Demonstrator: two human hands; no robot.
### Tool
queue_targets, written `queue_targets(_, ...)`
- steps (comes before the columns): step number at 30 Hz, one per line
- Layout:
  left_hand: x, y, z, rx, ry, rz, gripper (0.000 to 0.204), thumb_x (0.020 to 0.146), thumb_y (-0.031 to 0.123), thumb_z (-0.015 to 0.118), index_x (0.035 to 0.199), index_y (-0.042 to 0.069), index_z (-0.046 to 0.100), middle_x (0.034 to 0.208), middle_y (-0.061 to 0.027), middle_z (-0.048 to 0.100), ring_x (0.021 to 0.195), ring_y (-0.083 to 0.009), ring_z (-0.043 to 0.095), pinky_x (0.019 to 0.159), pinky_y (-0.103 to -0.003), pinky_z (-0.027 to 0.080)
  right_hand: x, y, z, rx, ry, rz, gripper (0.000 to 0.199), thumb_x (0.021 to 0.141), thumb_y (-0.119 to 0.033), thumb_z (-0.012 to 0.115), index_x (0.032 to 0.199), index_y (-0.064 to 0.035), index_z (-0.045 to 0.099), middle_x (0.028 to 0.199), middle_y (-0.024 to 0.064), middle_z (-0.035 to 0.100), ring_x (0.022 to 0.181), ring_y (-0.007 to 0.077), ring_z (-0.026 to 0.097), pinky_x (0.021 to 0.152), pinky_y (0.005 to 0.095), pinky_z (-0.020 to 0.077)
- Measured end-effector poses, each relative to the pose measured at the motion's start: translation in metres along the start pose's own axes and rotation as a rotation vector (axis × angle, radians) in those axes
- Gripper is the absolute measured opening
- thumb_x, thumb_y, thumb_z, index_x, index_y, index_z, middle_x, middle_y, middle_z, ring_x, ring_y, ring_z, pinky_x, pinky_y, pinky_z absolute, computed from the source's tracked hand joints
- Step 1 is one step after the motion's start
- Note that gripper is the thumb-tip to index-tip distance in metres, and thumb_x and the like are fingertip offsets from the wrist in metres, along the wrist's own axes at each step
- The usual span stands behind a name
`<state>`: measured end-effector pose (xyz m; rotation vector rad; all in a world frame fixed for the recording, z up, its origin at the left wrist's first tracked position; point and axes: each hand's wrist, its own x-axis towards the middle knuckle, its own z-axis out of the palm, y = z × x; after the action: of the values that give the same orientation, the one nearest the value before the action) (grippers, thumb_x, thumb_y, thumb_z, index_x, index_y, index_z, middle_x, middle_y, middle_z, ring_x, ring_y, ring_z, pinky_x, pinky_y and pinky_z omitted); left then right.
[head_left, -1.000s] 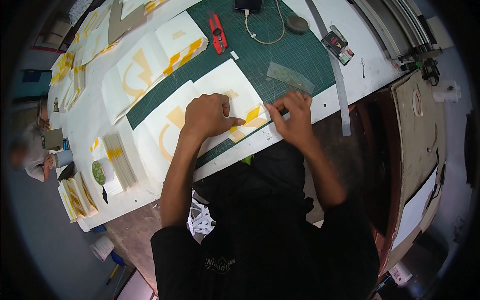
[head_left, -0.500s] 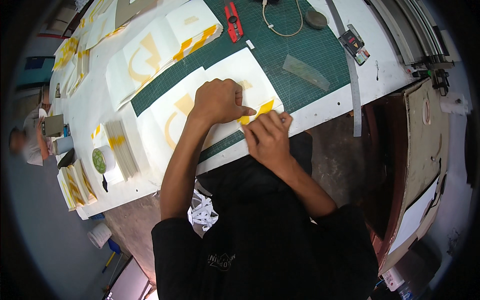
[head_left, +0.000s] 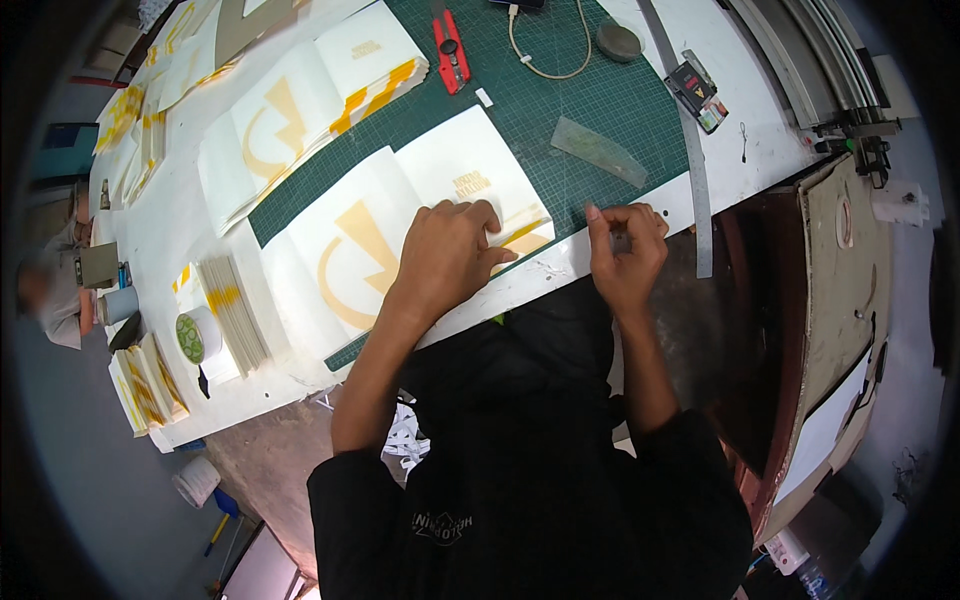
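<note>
Pressing flat, the left hand (head_left: 447, 255) lies palm down with fingers together on the white sheet (head_left: 400, 235) printed with yellow shapes; this sheet lies on the green cutting mat (head_left: 560, 100) at the table's near edge; the right hand (head_left: 628, 245) is curled, its fingertips pinched on something small and grey near the sheet's lower right corner, too small to identify; a red utility knife (head_left: 449, 50) lies on the mat farther back; a steel ruler (head_left: 690, 170) lies to the right.
</note>
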<state>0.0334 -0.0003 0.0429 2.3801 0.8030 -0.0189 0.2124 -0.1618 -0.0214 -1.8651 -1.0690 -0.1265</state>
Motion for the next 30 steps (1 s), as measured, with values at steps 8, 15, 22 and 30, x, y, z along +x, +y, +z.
queue_targets(8,-0.029,-0.033,-0.043,-0.966,0.339,-0.063,0.015,0.097,0.003,0.077,0.107,0.001,0.066,0.092,-0.0001,0.069,0.081,-0.0046,0.06,0.074,-0.023,0.049,0.009,0.004,0.01,0.018,0.036,-0.025,0.016,0.088,-0.007,0.084,0.086,-0.0057,0.068,0.078,0.0058,0.068,0.073,0.0243,0.063,0.084,0.042,0.0426)
queue_targets(15,-0.051,-0.056,-0.072,-1.205,0.506,0.011,0.024,0.098,0.0,0.073,0.12,-0.002,0.063,0.112,-0.0096,0.073,0.105,-0.0128,0.068,0.095,-0.029,0.054,0.009,0.004,0.011,0.008,0.004,-0.034,0.017,0.089,-0.006,0.083,0.083,-0.0047,0.067,0.079,0.0047,0.067,0.073,0.0205,0.06,0.086,0.0383,0.0415)
queue_targets(22,-0.076,-0.101,-0.11,-1.18,0.945,0.021,0.02,0.102,0.004,0.069,0.121,0.002,0.062,0.092,0.0022,0.062,0.079,-0.0037,0.058,0.068,-0.02,0.047,0.006,0.008,0.008,0.006,-0.037,-0.049,0.018,0.089,-0.006,0.082,0.084,-0.0061,0.065,0.078,0.0048,0.067,0.074,0.0236,0.063,0.09,0.0435,0.0419)
queue_targets(30,-0.033,-0.059,-0.237,0.034,1.427,0.406,0.015,0.096,0.004,0.079,0.107,-0.004,0.072,0.094,-0.0083,0.074,0.082,-0.0115,0.069,0.078,-0.026,0.056,0.006,0.005,0.012,-0.037,-0.04,-0.101,0.017,0.088,-0.006,0.082,0.083,-0.0068,0.066,0.078,0.0039,0.066,0.076,0.0238,0.062,0.09,0.0448,0.0405)
